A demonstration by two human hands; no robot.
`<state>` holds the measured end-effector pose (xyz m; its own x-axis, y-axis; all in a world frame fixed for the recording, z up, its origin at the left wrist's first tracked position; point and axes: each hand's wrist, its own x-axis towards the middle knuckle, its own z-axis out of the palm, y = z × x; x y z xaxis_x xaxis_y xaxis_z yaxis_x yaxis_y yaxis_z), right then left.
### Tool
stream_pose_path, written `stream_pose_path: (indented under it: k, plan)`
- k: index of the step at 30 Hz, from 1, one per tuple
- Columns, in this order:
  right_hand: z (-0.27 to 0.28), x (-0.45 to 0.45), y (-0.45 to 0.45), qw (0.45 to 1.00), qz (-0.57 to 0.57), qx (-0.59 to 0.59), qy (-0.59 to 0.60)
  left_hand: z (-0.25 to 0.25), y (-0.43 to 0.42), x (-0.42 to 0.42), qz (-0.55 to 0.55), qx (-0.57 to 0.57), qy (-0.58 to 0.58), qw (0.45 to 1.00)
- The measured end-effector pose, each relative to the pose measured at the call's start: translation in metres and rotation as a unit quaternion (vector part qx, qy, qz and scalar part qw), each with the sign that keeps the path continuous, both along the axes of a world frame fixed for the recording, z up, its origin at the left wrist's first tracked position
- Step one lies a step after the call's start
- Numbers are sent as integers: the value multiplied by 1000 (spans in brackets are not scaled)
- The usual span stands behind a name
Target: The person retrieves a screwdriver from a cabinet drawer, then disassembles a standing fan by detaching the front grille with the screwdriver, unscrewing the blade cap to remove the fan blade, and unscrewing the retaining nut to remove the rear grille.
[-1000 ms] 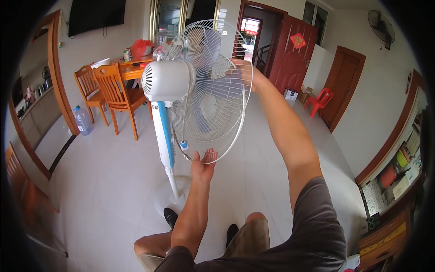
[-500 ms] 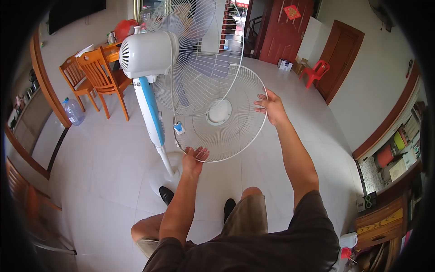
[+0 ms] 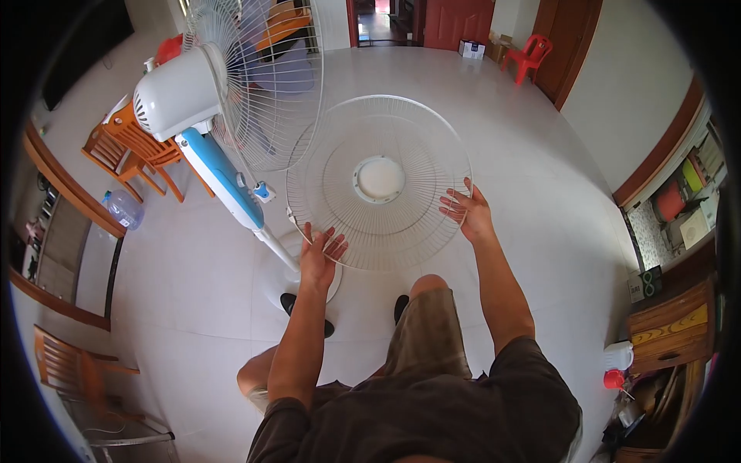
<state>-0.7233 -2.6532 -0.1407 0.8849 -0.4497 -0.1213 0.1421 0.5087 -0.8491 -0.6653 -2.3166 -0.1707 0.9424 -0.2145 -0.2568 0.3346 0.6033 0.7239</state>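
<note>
A round white wire fan grille (image 3: 378, 179) with a pale centre disc is held out in front of me, apart from the fan. My left hand (image 3: 319, 251) grips its lower left rim, thumb and fingers round the wires. At the right rim, my right hand (image 3: 469, 212) holds it with the fingertips behind the wires. To the left stands the pedestal fan (image 3: 181, 89), its white motor housing on a blue and white column. Its blades (image 3: 285, 73) show through the wire cage still on it. A blue and white plug (image 3: 264, 191) hangs by the column.
Wooden chairs (image 3: 139, 147) and a water bottle (image 3: 123, 210) are at the left. Another wooden chair (image 3: 73, 370) is at the lower left. A red plastic chair (image 3: 528, 59) stands at the back right. A wooden cabinet (image 3: 670, 332) is at the right edge.
The grille has come away from the fan and down to the front, held in both hands. My right hand has dropped from the upper rim to the right rim. The view has tilted down.
</note>
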Motion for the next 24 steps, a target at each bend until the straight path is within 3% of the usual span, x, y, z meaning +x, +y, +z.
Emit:
stream_pose_path:
  k: [4, 16, 24]
  plan:
    - [-4, -15, -4, 998, -22, 41, 29, 0, -8, 5, -14, 11, -16, 1000]
    - [26, -62, 6, 994, -96, 15, -56, 21, -18, 0, -69, -9, -25, 997]
    - [25, -75, 11, 985, -152, 37, -66, 24, -5, 0, -66, 79, -48, 993]
